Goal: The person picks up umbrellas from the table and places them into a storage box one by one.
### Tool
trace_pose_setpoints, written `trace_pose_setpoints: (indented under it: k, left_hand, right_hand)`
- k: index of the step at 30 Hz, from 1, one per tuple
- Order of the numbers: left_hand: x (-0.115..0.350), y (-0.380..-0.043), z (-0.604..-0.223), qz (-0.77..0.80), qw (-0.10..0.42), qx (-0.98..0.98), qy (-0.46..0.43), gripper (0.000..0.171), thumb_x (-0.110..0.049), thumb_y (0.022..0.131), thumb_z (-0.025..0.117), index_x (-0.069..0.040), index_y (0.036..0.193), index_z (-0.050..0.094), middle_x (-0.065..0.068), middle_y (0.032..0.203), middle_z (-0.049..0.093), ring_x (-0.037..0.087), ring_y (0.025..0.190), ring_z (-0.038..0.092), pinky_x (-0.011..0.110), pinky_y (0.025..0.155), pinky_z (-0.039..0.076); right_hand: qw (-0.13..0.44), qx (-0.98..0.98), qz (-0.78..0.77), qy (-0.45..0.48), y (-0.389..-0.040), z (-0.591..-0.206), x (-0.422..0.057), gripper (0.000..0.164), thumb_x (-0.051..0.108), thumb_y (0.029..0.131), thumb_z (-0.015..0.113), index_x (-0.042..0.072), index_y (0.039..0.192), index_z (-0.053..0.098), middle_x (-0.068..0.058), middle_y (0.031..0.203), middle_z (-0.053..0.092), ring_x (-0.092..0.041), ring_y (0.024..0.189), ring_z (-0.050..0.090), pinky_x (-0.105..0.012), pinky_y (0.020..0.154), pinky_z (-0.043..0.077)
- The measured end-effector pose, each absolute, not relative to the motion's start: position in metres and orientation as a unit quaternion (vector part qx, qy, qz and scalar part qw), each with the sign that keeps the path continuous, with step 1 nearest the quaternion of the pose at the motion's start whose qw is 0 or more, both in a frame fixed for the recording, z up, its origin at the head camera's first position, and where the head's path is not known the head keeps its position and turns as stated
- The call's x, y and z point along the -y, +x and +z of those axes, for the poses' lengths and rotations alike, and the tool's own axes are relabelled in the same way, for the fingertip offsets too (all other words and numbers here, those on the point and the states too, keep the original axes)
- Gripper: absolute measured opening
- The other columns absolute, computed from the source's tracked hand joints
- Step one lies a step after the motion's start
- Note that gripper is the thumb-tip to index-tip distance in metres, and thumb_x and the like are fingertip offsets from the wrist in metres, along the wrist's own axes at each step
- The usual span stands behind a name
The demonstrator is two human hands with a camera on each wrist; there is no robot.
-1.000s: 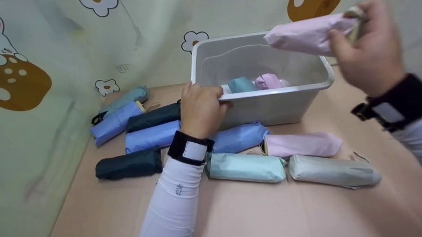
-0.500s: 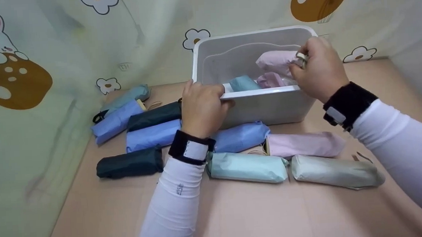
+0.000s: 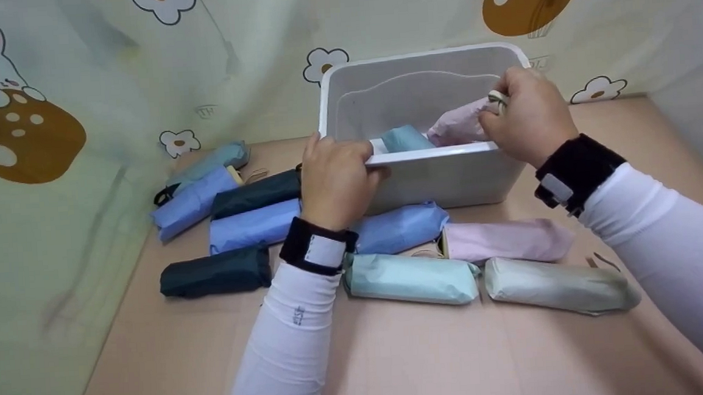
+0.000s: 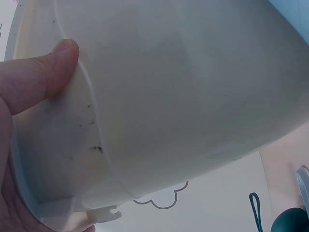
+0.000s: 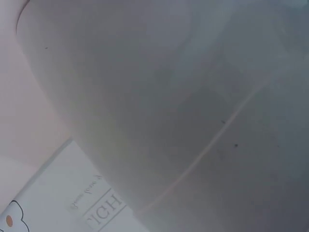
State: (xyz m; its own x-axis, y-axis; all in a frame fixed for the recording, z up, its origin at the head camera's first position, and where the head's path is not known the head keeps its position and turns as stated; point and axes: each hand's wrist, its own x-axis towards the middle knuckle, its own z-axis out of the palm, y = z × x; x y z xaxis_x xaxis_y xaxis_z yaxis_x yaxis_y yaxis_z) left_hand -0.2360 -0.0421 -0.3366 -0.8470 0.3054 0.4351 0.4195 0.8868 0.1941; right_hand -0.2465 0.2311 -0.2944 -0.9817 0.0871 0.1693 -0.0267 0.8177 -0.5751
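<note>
My left hand [image 3: 337,183] grips the front left rim of a white plastic bin [image 3: 442,180]; its thumb [image 4: 48,72] lies against the wall in the left wrist view. Over the bin's right end, my right hand [image 3: 529,116] holds a pink folded umbrella [image 3: 458,124] by its handle end, with a pale loop showing at the fingers. This umbrella slants down inside the bin, its lower part hidden by the front rim. Beside it in the bin lies a light teal folded umbrella [image 3: 406,138]. Only the bin's outer wall [image 5: 159,106] fills the right wrist view, without the hand.
In front of the bin lie folded umbrellas: blue [image 3: 399,228], pink [image 3: 507,241], mint [image 3: 414,278] and grey [image 3: 558,285]. Several more, including a dark one [image 3: 215,272] and a blue one [image 3: 196,201], lie at the left. A printed curtain [image 3: 257,56] hangs behind.
My right hand has brought the pink umbrella from above the bin's right side leftward and down into it, its far end sinking lower. The left hand stays on the rim.
</note>
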Motion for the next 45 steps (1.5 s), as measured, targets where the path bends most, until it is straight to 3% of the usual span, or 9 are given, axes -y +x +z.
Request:
trace_pose_setpoints:
  k: [6,27,36,45]
  left_hand:
    - [0.042,-0.237,-0.337,-0.142,0.205,0.949,-0.191,0.022,-0.036,0.089,0.082,-0.015,0.087,0.078,0.003,0.092,0.081,0.031,0.094,0.068,0.061,0.122,0.033]
    - [0.041,-0.237,-0.337,-0.136,0.207,0.95,-0.191,0.024,-0.038,0.089,0.082,-0.014,0.087,0.078,0.002,0.091,0.081,0.031,0.094,0.068,0.061,0.122,0.034]
    - [0.042,-0.237,-0.338,-0.137,0.21,0.948,-0.195,0.023,-0.037,0.089,0.082,-0.014,0.089,0.078,0.004,0.095,0.081,0.031,0.094,0.068,0.061,0.122,0.035]
    - [0.042,-0.236,-0.337,-0.137,0.196,0.952,-0.19,0.024,-0.038,0.09,0.081,-0.014,0.091,0.078,0.003,0.097,0.081,0.031,0.097,0.068,0.06,0.123,0.032]
  right_hand:
    - [0.101,0.951,0.291,-0.007,-0.247,-0.293,-0.23,0.025,0.018,0.093,0.067,-0.002,0.106,0.058,-0.016,0.107,0.059,-0.033,0.102,0.055,-0.043,0.081,0.043]
    - [0.046,0.954,0.293,-0.041,-0.253,-0.289,-0.229,0.022,0.019,0.097,0.063,0.001,0.108,0.057,-0.014,0.105,0.057,-0.031,0.103,0.055,-0.04,0.078,0.049]
    - [0.009,0.965,0.26,-0.035,-0.256,-0.287,-0.229,0.019,0.02,0.094,0.063,0.003,0.102,0.06,-0.01,0.087,0.057,-0.031,0.094,0.055,-0.039,0.069,0.047]
    - [-0.01,0.968,0.249,-0.035,-0.256,-0.287,-0.229,0.02,0.022,0.094,0.063,0.005,0.104,0.06,-0.016,0.101,0.064,-0.034,0.1,0.057,-0.044,0.078,0.051]
